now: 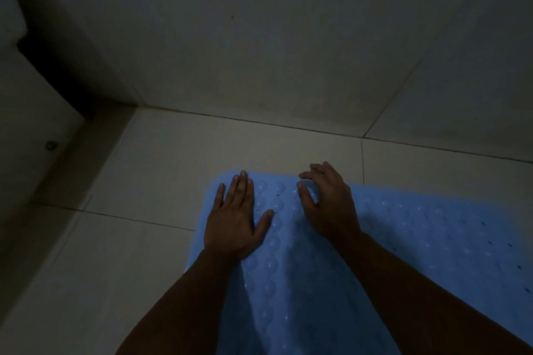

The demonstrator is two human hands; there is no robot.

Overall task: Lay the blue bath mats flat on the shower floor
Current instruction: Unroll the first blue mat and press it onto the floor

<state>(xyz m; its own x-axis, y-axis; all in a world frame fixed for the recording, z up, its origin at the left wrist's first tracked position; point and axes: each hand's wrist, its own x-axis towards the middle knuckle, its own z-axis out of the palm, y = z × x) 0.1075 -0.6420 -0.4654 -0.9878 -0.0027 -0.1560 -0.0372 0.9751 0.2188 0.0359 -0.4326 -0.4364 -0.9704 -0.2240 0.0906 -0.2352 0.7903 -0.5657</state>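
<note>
A blue bath mat (418, 242) with rows of round bumps and small holes lies on the pale tiled shower floor (161, 170), spreading from the centre to the lower right. My left hand (235, 219) rests palm down on the mat near its far left corner, fingers spread. My right hand (328, 204) sits just to its right at the mat's far edge, fingers curled and apart, fingertips on the mat. Neither hand grips anything. Both forearms hide parts of the mat.
A tiled wall (259, 37) rises just beyond the mat's far edge. At the left a dark recess (57, 72) and a raised ledge (26, 130) run along the floor. Bare floor tiles lie left of the mat. The light is dim.
</note>
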